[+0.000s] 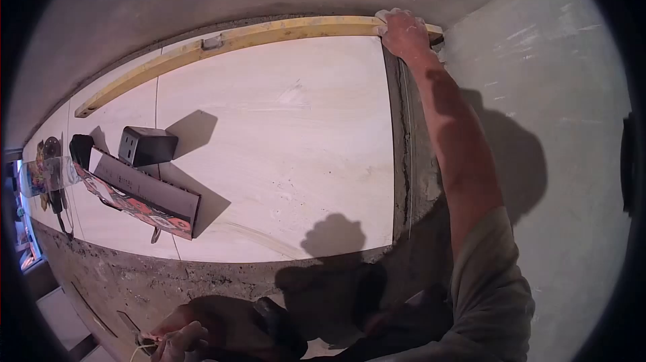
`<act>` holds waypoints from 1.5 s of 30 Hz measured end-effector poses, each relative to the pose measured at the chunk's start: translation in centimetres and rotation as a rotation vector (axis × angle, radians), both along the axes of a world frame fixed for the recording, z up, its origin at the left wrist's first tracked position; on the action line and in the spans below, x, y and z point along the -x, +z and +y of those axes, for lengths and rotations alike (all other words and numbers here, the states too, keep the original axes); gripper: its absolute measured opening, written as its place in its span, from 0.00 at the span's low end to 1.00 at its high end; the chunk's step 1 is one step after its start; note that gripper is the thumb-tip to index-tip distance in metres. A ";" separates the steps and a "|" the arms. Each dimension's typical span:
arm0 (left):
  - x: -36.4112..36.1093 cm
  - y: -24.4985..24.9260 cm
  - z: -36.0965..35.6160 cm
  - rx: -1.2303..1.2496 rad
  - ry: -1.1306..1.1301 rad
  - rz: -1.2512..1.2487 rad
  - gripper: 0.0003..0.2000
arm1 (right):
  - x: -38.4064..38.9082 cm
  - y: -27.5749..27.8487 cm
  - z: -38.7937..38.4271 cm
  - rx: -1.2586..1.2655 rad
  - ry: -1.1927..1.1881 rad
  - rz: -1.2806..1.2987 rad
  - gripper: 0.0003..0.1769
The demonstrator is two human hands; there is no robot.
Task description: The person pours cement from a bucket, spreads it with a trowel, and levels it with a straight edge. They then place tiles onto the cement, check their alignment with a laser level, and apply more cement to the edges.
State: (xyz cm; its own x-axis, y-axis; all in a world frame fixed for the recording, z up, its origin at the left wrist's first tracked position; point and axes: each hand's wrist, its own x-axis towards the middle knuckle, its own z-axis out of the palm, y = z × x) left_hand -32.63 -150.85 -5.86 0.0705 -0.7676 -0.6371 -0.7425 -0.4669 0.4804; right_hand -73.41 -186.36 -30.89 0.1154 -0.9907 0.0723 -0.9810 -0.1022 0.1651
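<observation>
My right hand point(404, 33) reaches far forward and is closed around the right end of a long yellow spirit level point(289, 27). The level lies along the back edge of a large pale tile point(289, 126), and a vial window shows partway along it. Low on the left, my left hand point(178, 342) is closed, its fingers pinched together on a thin pale cord point(140, 348). A narrow grey strip beside those fingers is partly in shadow.
A black box-shaped device point(148, 145) and an open printed carton point(145, 194) stand on the tiles at left. Beyond them are a clear plastic bottle point(50, 175) and a dark power tool. A grey wall point(538, 113) rises at right; rough mortar borders the tile.
</observation>
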 end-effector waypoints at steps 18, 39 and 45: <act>0.4 0.1 1.0 0.027 0.038 -0.008 0.31 | 9.7 -4.3 7.1 0.332 -0.220 -0.265 0.20; 3.3 0.9 1.5 0.010 -0.030 -0.111 0.31 | -9.0 0.0 2.4 0.196 0.199 -0.270 0.10; 4.3 1.1 0.5 0.075 -0.088 -0.071 0.29 | -13.7 -0.4 3.0 0.125 0.280 -0.305 0.12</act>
State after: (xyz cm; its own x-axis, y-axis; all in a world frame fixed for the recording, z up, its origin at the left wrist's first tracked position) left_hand -36.88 -150.34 -4.74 0.0437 -0.8181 -0.5734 -0.8121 -0.3634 0.4566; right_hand -59.67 -183.35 -31.31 0.3333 -0.9057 0.2621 -0.9240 -0.3690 -0.1003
